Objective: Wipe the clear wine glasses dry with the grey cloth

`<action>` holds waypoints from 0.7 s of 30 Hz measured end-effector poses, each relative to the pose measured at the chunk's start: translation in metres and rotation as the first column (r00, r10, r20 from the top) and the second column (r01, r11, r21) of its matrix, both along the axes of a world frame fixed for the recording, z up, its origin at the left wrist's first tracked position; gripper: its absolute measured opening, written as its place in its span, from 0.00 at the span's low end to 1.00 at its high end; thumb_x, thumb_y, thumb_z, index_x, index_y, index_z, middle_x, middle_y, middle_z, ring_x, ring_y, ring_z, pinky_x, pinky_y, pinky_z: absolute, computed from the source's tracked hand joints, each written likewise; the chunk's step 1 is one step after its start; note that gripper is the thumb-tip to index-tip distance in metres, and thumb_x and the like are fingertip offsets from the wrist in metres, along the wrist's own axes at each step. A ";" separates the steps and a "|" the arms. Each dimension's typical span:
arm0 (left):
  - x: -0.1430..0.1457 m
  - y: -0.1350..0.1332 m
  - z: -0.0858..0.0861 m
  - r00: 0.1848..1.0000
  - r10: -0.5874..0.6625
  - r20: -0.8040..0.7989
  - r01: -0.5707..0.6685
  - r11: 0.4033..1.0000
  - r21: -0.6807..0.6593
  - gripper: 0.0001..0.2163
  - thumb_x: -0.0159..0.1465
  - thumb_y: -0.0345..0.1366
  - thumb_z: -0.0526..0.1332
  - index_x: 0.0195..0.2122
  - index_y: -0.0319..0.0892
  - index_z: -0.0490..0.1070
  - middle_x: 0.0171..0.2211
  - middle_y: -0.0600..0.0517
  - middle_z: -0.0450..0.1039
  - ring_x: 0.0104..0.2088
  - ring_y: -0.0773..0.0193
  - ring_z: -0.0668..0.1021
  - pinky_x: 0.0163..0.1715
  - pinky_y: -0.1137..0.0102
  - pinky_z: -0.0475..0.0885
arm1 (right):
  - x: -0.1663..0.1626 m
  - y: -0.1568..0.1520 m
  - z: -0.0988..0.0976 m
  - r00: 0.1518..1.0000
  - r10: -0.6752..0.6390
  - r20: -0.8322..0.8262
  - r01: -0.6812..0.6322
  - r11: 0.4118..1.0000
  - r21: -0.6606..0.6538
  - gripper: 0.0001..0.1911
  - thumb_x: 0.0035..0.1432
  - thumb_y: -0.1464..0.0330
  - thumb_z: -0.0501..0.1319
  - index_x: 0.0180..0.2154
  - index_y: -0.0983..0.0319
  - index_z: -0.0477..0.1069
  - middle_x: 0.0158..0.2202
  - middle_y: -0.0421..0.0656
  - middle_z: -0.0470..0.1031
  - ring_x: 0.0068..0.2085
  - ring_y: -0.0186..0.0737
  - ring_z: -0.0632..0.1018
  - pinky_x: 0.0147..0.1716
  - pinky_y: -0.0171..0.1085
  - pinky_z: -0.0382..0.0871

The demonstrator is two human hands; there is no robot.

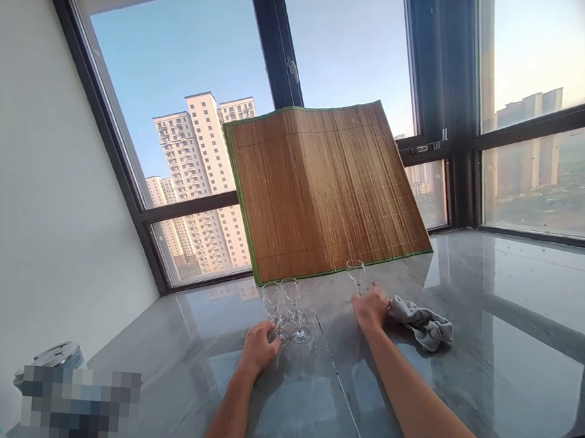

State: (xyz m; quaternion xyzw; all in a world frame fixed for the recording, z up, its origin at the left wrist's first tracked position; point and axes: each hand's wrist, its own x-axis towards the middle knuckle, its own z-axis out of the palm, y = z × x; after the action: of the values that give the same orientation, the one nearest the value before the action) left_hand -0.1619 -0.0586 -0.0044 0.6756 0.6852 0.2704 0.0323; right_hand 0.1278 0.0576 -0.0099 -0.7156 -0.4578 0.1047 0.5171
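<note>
A small group of clear stemmed glasses stands on the glossy grey stone counter (187, 365), close together. My left hand (259, 347) is at the foot of the nearest left stemmed glass (271, 296), its thumb and fingers closed about the base. Just to its right stands another stemmed glass (300, 334). Farther right, my right hand (372, 307) grips a separate stemmed glass (355, 271) low on its stem, with the bowl showing above the fingers. A crumpled grey cloth (423, 323) lies beside the right wrist.
Behind the glasses a brown bamboo mat (325, 188) with green edging leans against the dark-framed windows. A white wall (51, 162) rises at left. Near the lower left corner is a lidded container (57, 355), partly blurred out. A dark seam crosses the counter.
</note>
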 end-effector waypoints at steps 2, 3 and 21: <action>-0.003 -0.002 0.002 0.998 0.053 0.046 -0.054 0.998 0.016 0.10 0.57 0.31 0.58 0.39 0.44 0.76 0.46 0.50 0.77 0.48 0.60 0.76 0.50 0.70 0.65 | 0.002 0.008 -0.004 1.000 0.019 -0.019 -0.018 0.999 0.035 0.37 0.50 0.71 0.58 0.62 0.74 0.55 0.57 0.64 0.68 0.57 0.56 0.70 0.52 0.44 0.62; -0.004 -0.003 0.004 0.993 0.091 0.075 -0.094 0.995 0.037 0.09 0.58 0.31 0.57 0.37 0.45 0.76 0.44 0.51 0.78 0.46 0.61 0.77 0.48 0.71 0.66 | 0.002 0.012 -0.005 0.998 0.054 -0.044 -0.052 0.998 0.040 0.38 0.51 0.71 0.58 0.63 0.73 0.53 0.57 0.62 0.68 0.56 0.55 0.71 0.52 0.43 0.63; -0.008 -0.010 0.018 0.892 0.238 0.384 -0.402 0.806 0.435 0.12 0.62 0.36 0.52 0.23 0.43 0.69 0.31 0.52 0.73 0.29 0.64 0.72 0.32 0.71 0.63 | -0.028 -0.052 0.001 0.905 0.393 -0.164 -0.388 0.919 0.063 0.16 0.54 0.68 0.58 0.45 0.62 0.71 0.33 0.43 0.79 0.33 0.41 0.78 0.32 0.36 0.65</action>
State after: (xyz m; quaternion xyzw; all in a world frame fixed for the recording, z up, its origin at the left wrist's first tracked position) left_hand -0.1697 -0.0683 0.0131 0.4821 0.6816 0.5440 -0.0844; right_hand 0.0997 0.0055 -0.0086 -0.5899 -0.5465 0.2612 0.5339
